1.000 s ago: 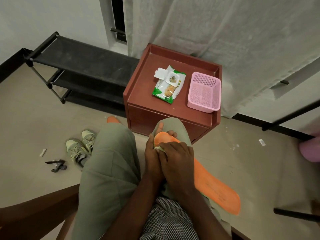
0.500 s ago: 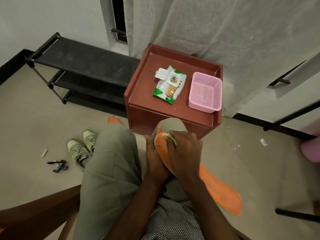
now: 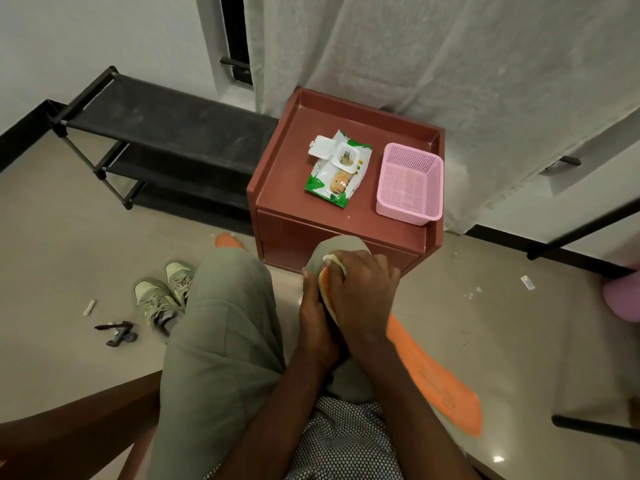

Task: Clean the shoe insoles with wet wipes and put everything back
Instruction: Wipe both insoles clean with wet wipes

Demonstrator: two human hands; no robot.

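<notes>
An orange insole (image 3: pixel 436 375) lies across my right thigh, its far end sticking out to the lower right. My left hand (image 3: pixel 315 323) grips the insole's near tip from the left side. My right hand (image 3: pixel 363 292) presses a crumpled white wet wipe (image 3: pixel 334 261) on that tip, at my knee. The wet wipes pack (image 3: pixel 339 168), green and white with its lid flipped open, lies on the red-brown bedside cabinet (image 3: pixel 277 174). A second orange insole (image 3: pixel 227 241) peeks out on the floor behind my left knee. Two grey-green sneakers (image 3: pixel 162 296) sit on the floor to the left.
A pink mesh basket (image 3: pixel 410 183) stands on the cabinet beside the pack. A black shoe rack (image 3: pixel 156 133) stands at left against the wall. Small dark objects (image 3: pixel 117 332) and a white scrap (image 3: pixel 89 307) lie on the floor. A white curtain (image 3: pixel 450 64) hangs behind.
My right hand slid the wipe forward along the insole from its middle up to the tip at my knee. The left hand kept its hold on the insole.
</notes>
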